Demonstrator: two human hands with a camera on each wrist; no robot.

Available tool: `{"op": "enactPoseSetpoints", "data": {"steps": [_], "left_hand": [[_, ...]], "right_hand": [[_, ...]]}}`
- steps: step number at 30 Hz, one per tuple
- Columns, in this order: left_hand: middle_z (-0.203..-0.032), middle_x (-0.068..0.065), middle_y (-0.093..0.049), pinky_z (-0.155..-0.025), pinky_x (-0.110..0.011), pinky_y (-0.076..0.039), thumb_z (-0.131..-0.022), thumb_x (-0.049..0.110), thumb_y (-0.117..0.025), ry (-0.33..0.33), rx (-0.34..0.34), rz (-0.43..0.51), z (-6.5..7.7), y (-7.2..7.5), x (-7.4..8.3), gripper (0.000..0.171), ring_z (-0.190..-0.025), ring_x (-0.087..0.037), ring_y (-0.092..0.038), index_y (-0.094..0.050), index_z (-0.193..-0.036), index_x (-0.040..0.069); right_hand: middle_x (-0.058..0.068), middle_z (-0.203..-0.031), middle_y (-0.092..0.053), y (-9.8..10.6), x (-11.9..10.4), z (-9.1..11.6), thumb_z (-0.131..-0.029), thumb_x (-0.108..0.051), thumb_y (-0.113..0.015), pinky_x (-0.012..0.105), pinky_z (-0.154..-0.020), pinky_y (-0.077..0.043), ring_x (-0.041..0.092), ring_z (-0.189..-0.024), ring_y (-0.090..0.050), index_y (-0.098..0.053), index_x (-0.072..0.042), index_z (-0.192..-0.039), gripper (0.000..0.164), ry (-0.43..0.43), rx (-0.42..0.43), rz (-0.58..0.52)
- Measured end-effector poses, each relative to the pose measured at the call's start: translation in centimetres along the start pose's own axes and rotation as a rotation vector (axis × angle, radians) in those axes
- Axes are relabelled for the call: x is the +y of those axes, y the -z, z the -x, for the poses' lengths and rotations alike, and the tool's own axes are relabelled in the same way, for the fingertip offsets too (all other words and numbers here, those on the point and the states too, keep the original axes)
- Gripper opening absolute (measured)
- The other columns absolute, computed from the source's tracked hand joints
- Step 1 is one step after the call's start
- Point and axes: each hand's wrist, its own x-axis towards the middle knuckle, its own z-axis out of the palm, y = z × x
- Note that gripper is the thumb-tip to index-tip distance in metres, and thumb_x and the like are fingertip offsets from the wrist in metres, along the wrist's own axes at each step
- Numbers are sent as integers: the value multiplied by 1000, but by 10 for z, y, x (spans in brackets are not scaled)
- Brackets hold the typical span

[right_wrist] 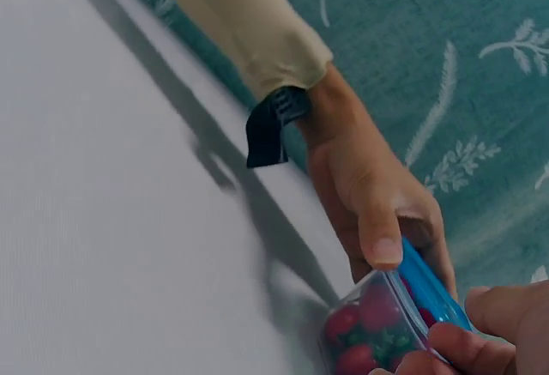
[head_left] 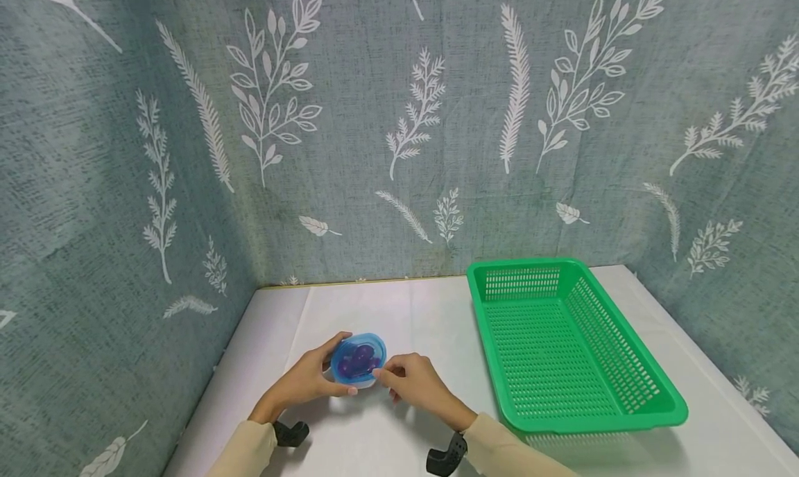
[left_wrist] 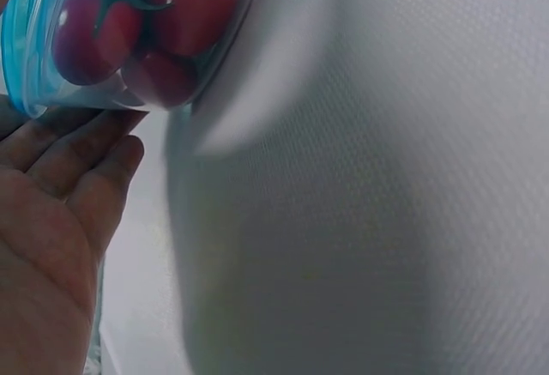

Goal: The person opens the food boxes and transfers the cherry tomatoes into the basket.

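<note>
A small clear plastic container with a blue lid holds several red tomatoes with green stems, which look purple through the lid in the head view. My left hand grips the container from the left side, thumb at the near edge and fingers at the far edge. It is tilted, with the lid facing the head camera. At the lid's right rim, my right hand pinches the edge between thumb and curled fingers. The right wrist view shows the lid edge between both hands.
A green perforated plastic basket stands on the right of the white table. Grey-green cloth with white leaf prints hangs behind and at both sides. Black straps are on both wrists.
</note>
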Motion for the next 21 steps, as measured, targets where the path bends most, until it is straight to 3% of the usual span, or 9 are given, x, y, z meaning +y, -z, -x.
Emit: {"op": "enactPoseSetpoints", "data": {"steps": [8, 13, 21], "left_hand": [[-163, -16, -35, -111, -62, -39, -77, 32, -93, 12, 19, 19, 2, 0, -3, 112, -143, -40, -43, -25, -164, 10], [-163, -16, -35, -112, -60, -39, -77, 32, -93, 10, 18, 31, 2, -1, -5, 113, -143, -39, -44, -24, -164, 11], [-162, -18, -34, -112, -56, -41, -77, 33, -93, 11, 15, 42, 3, -2, -7, 116, -142, -38, -45, -21, -164, 7]], "right_hand": [[14, -78, -72, -3, -2, 1, -101, -38, -67, 40, -63, -60, 17, -58, -66, -77, -3, -87, 39, -129, -21, -135], [14, -84, -72, -4, -3, 1, -100, -37, -68, 37, -63, -61, 15, -62, -65, -77, 0, -90, 39, -177, -31, -230], [6, -80, -70, -5, -6, 1, -100, -29, -70, 34, -62, -60, 13, -64, -62, -75, 5, -91, 36, -198, -38, -306]]}}
